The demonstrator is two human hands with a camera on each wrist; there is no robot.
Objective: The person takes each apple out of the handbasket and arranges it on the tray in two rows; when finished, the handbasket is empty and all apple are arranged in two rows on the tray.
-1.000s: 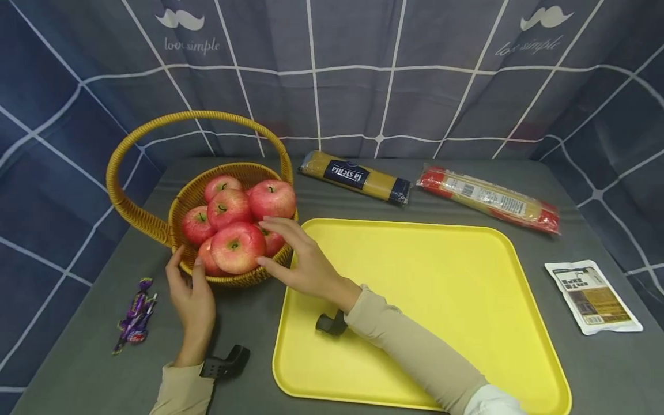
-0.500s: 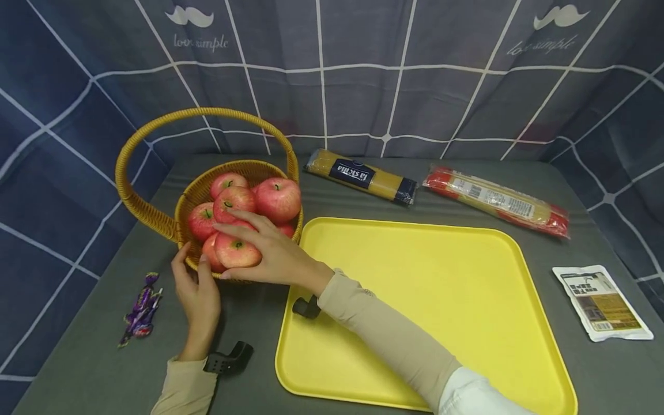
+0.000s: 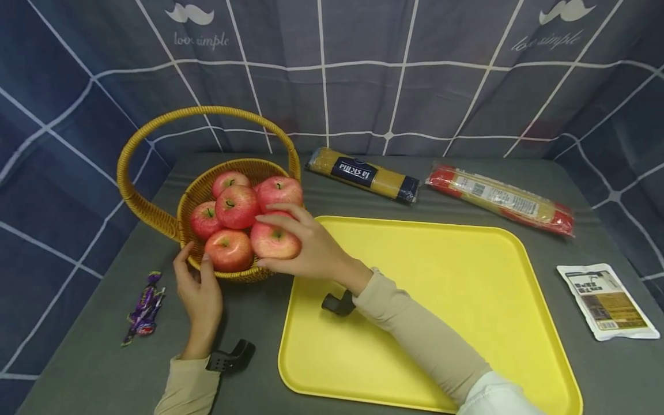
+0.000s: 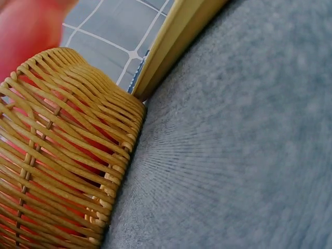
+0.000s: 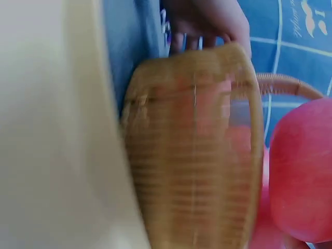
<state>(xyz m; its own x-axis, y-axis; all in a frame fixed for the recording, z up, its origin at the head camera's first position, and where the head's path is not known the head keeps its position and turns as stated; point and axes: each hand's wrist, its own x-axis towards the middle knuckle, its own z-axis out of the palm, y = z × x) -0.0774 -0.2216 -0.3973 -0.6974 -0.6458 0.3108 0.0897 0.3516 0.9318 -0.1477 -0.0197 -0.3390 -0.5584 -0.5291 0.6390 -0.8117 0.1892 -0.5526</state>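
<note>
In the head view my right hand [image 3: 311,245] grips a red apple [image 3: 275,239] at the front right of the wicker basket [image 3: 256,275], fingers over its top and thumb below. The right wrist view shows this apple [image 5: 306,171] large beside the basket's rim. My left hand [image 3: 202,297] holds the basket's front left rim between fingers and thumb. Several more apples [image 3: 236,206] fill the basket, one [image 3: 229,251] lying just behind the left thumb. The left wrist view shows the woven basket wall [image 4: 62,150] close up; the left fingers are out of that view.
A yellow tray [image 3: 415,323] lies right of the basket, under the right forearm. Behind it are two long packets, one yellow and blue [image 3: 363,174], one red-ended [image 3: 500,199]. A white pouch [image 3: 607,301] lies far right, purple-wrapped sweets [image 3: 144,309] at left.
My right hand first reached over the front apple, then moved right with it in its grip. The apple beneath now shows. My left hand stays at the basket rim.
</note>
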